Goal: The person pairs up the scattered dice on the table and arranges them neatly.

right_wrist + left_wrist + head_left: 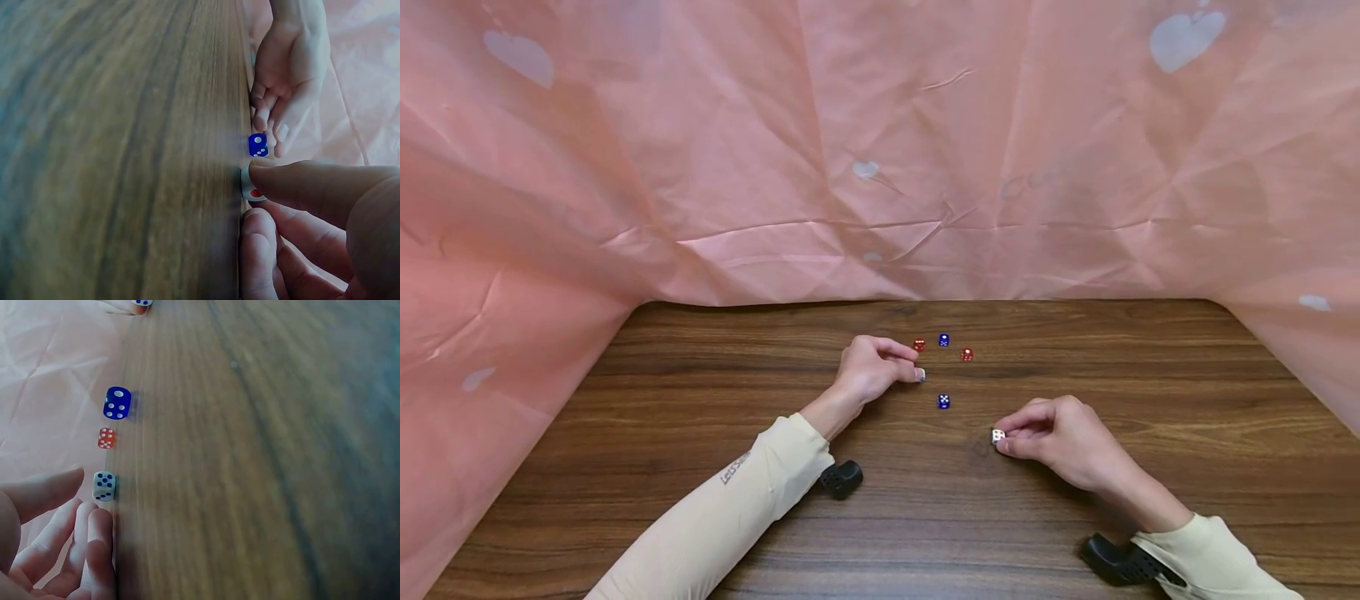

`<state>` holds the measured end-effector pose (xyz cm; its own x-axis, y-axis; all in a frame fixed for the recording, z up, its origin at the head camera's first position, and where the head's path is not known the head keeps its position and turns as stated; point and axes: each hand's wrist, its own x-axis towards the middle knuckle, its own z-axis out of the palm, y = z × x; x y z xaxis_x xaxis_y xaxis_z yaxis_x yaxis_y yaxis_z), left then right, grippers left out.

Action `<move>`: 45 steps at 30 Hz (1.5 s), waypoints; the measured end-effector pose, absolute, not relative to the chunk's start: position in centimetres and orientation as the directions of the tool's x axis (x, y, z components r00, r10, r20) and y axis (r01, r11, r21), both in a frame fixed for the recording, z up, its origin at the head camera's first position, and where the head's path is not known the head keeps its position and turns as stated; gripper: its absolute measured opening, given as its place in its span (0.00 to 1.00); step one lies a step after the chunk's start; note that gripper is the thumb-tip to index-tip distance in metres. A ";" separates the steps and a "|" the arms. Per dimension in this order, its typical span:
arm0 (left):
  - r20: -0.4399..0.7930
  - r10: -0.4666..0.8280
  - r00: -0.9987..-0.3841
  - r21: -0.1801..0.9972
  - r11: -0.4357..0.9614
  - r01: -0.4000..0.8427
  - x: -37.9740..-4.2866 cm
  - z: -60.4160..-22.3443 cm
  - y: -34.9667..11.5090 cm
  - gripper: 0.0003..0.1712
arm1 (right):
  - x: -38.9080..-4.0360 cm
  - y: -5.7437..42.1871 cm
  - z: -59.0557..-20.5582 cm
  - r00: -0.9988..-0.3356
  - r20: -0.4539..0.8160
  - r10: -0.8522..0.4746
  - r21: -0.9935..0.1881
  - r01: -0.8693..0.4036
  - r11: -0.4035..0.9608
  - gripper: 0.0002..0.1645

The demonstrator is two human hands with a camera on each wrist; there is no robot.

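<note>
Between the thumb and fingertips of my right hand (pixel 1063 440), a white die (pixel 997 437) is pinched low over the table; the right wrist view shows a red pip on that white die (pixel 253 185). My left hand (pixel 871 367) reaches in from the left, thumb and fingers spread apart. Just at its fingertips, a second white die (pixel 104 486) with dark pips sits on the wood; whether the thumb touches it I cannot tell. A blue die (pixel 943 402) lies between the two hands. Beyond the left fingertips are a red die (pixel 920 344), another blue die (pixel 943 340) and another red die (pixel 967 354).
Everything lies on a brown wood-grain table (pixel 715 375). A pink cloth (pixel 737 167) with pale hearts hangs along the back and sides. Black wrist-worn mounts, one by the left sleeve (pixel 842 479) and one by the right (pixel 1112 560), sit close to the tabletop.
</note>
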<state>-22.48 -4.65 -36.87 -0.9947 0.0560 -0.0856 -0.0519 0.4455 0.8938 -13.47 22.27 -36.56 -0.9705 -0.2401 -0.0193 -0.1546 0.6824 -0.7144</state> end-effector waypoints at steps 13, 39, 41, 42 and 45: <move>-0.081 0.086 -0.993 0.843 0.538 -0.022 -22.6 -36.8 -4.1 0.14 | -13.4 22.1 -36.4 -0.969 -0.024 -0.247 -0.696 -0.161 0.700 0.10; -0.019 0.084 -0.996 0.852 0.523 0.028 -21.5 -36.1 -4.9 0.10 | -13.5 22.4 -36.5 -0.939 0.026 -0.343 -0.704 -0.261 0.661 0.08; -0.009 0.076 -0.997 0.861 0.508 0.031 -21.3 -35.8 -5.1 0.10 | -13.5 22.4 -36.5 -0.939 0.026 -0.343 -0.704 -0.261 0.661 0.08; -0.004 0.072 -0.997 0.864 0.502 0.033 -21.3 -35.7 -5.2 0.10 | -13.5 22.4 -36.5 -0.939 0.026 -0.343 -0.704 -0.261 0.660 0.08; 0.003 0.055 -0.998 0.874 0.485 0.030 -21.0 -35.5 -5.4 0.10 | -13.5 22.4 -36.6 -0.940 0.024 -0.340 -0.707 -0.256 0.659 0.08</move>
<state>-20.98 -5.36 -35.52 -0.9985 0.0551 0.0032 0.0296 0.4845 0.8743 -13.52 22.42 -36.57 -0.9400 -0.3402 0.0236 -0.2563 0.6591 -0.7070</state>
